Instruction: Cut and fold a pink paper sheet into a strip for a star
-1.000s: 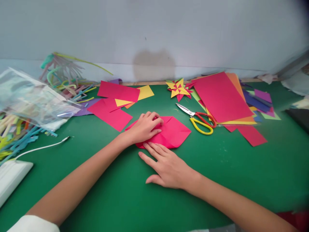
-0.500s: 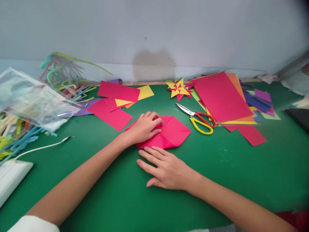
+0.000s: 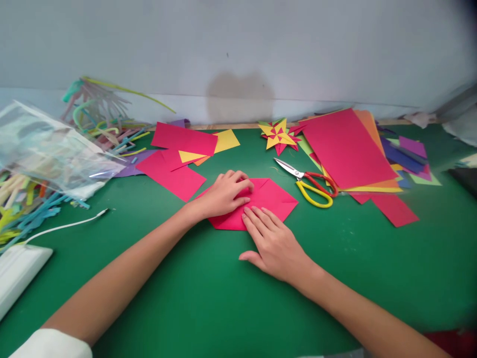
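- Left hand [image 3: 225, 195]: palm down, fingers bent.
- Right hand [image 3: 278, 246]: flat, fingers together, thumb spread.
- Both forearms [image 3: 124, 273] angle inward, elbows apart.

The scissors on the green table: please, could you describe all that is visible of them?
The scissors lie flat on the green table, slightly open. Their silvery, metal-looking blades point up and left in the view, toward the paper star, and cross at a round pivot. One handle loop is red, the other yellow, perhaps plastic-coated. The red loop lies close beside the stacked sheets. No hand touches them.
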`<control>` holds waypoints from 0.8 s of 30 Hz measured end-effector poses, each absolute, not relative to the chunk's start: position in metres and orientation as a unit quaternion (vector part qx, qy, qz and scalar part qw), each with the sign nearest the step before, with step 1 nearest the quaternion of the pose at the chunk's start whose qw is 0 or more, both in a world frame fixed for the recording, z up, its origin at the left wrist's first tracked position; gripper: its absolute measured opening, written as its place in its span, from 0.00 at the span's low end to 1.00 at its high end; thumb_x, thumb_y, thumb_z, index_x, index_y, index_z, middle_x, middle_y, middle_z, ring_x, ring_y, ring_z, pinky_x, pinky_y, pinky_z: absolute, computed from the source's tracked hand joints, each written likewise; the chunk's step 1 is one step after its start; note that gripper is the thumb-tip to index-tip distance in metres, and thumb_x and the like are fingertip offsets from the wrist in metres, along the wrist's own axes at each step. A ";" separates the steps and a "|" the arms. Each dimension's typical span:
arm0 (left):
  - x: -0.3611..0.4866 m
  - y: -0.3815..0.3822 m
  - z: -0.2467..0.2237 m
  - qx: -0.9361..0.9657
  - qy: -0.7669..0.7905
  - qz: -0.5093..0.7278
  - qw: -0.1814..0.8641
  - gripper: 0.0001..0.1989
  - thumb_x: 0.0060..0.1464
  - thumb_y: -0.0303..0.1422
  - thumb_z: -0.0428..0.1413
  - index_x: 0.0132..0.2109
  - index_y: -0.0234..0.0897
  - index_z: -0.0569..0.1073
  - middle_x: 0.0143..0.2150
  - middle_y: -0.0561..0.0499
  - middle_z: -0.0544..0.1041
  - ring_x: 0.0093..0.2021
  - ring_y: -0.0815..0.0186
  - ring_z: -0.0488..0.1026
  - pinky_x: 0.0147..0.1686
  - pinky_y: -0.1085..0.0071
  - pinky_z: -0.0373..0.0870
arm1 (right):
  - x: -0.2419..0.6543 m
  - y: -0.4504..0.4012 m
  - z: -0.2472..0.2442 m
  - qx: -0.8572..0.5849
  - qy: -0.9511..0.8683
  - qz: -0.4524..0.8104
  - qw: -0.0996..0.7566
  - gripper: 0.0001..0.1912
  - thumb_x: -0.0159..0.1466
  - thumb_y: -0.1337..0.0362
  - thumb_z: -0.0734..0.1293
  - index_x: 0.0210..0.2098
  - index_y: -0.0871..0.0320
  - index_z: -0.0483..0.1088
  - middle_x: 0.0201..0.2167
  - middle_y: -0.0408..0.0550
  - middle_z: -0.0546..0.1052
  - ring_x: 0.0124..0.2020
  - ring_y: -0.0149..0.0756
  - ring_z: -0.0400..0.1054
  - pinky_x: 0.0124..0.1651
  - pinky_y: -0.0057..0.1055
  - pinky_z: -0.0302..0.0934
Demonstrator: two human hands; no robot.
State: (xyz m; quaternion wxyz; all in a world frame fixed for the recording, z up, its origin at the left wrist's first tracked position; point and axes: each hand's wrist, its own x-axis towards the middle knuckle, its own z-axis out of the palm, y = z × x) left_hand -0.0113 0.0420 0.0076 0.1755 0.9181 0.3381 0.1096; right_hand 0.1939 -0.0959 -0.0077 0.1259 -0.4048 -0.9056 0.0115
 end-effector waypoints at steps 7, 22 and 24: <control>-0.014 0.047 0.003 0.917 0.334 0.113 0.186 0.10 0.71 0.36 0.51 0.55 0.44 0.74 0.60 0.44 0.71 0.57 0.53 0.68 0.54 0.54 0.64 | 0.195 -0.095 -0.009 -0.415 -0.902 0.027 0.113 0.42 0.74 0.41 0.62 0.71 0.71 0.63 0.73 0.70 0.63 0.73 0.62 0.58 0.75 0.57 0.53; -0.013 0.045 0.004 0.917 0.336 0.114 0.182 0.11 0.71 0.36 0.51 0.55 0.44 0.74 0.60 0.44 0.72 0.57 0.52 0.68 0.54 0.54 0.64 | 0.193 -0.094 -0.007 -0.435 -0.894 0.020 0.105 0.46 0.73 0.40 0.61 0.74 0.73 0.56 0.74 0.68 0.61 0.75 0.63 0.54 0.77 0.60 0.47; -0.013 0.045 0.004 0.917 0.336 0.115 0.180 0.11 0.71 0.36 0.50 0.55 0.43 0.73 0.60 0.43 0.72 0.57 0.52 0.68 0.54 0.54 0.64 | 0.193 -0.095 -0.007 -0.436 -0.894 0.019 0.103 0.46 0.73 0.40 0.61 0.75 0.73 0.55 0.75 0.68 0.60 0.76 0.63 0.53 0.77 0.60 0.47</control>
